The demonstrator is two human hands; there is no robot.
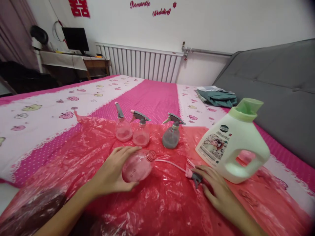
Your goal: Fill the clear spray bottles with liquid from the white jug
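Note:
My left hand (120, 168) is wrapped round a clear pink spray bottle body (139, 166), tilted with its uncapped threaded neck pointing right. My right hand (214, 183) has its fingers on a grey and pink trigger spray head (193, 175). From that head a thin dip tube (169, 162) runs left toward the bottle's neck. Behind my hands stand a pink spray bottle (123, 131), a second pink spray bottle (141, 134) and a grey spray bottle (171, 136), each with its trigger head on. A large pale green jug (233, 144) stands beyond my right hand.
Crinkled red plastic sheeting (157, 209) lies under everything on a bed with a pink patterned cover (157, 98). Folded cloths (218, 96) lie near the grey headboard (275, 68). A radiator (142, 62) and a desk with a monitor (75, 38) are at the back.

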